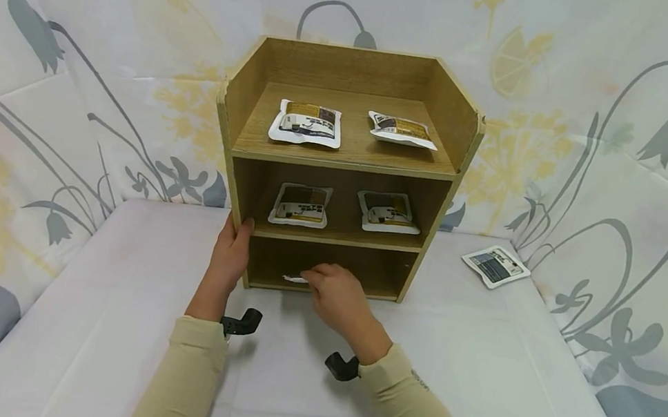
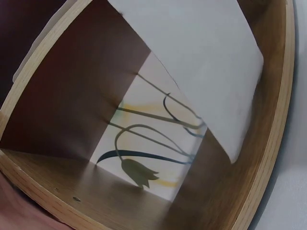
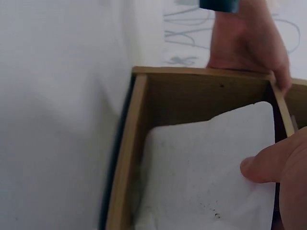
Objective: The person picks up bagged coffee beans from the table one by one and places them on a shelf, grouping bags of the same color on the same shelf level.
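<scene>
My left hand [image 1: 229, 255] grips the left side panel of a small wooden shelf [image 1: 345, 165], its thumb at the front edge near the middle board. In the right wrist view that hand [image 3: 249, 40] shows behind the panel. My right hand [image 1: 338, 299] pinches a flat packet [image 1: 295, 279] at the opening of the bottom compartment. Its pale, plain side [image 3: 206, 167] faces the right wrist camera, with the thumb [image 3: 261, 165] pressed on it. From the left wrist, the packet [image 2: 211, 62] stands tilted inside the compartment; the right hand is out of that view.
On the top board lie a left packet [image 1: 307, 124] and a right packet [image 1: 402, 131]. The middle board bears two more, a left one [image 1: 301, 205] and a right one [image 1: 388, 212]. Another packet [image 1: 496, 267] lies on the white-covered table [image 1: 477, 365]. Behind hangs a floral cloth [image 1: 576, 71].
</scene>
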Demonstrator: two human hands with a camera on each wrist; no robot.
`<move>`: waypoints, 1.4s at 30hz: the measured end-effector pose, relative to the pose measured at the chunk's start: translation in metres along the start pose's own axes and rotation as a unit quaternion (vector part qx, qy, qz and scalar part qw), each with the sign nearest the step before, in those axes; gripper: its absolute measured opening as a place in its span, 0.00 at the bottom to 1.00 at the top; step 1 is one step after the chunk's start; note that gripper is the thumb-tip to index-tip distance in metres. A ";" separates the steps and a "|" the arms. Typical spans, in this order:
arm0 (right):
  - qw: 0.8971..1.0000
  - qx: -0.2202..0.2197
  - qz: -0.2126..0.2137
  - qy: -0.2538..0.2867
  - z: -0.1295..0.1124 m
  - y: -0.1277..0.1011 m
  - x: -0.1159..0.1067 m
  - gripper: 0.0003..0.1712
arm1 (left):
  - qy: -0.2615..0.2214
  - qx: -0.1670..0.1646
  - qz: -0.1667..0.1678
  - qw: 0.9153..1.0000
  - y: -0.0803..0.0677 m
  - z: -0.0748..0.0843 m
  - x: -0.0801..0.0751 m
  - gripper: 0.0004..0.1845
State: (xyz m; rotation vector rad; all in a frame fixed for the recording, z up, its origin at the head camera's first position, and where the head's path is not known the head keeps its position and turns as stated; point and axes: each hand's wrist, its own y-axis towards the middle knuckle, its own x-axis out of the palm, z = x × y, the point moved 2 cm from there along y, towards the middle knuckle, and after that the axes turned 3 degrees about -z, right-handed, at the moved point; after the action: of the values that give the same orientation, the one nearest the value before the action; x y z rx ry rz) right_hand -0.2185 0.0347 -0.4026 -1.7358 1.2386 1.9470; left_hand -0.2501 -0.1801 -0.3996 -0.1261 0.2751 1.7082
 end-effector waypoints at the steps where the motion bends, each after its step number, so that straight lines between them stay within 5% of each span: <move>1: 1.000 -0.001 -0.004 -0.005 0.000 0.000 0.002 0.11 | -0.001 0.002 -0.001 1.000 0.000 0.000 0.000 0.31; 35: 0.988 0.020 -0.151 -0.021 -0.010 0.024 0.040 0.16 | 0.013 -0.029 -0.005 0.999 -0.001 -0.002 0.000 0.32; 42: 0.987 0.024 -0.159 -0.023 -0.011 0.033 0.040 0.14 | 0.009 -0.011 -0.004 1.000 -0.001 0.002 0.000 0.31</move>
State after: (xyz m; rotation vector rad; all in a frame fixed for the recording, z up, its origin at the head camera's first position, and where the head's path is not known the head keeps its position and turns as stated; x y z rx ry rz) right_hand -0.2436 -0.0069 -0.4238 -1.7308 0.9184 1.7479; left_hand -0.2485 -0.1793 -0.3976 -0.1584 0.2697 1.7034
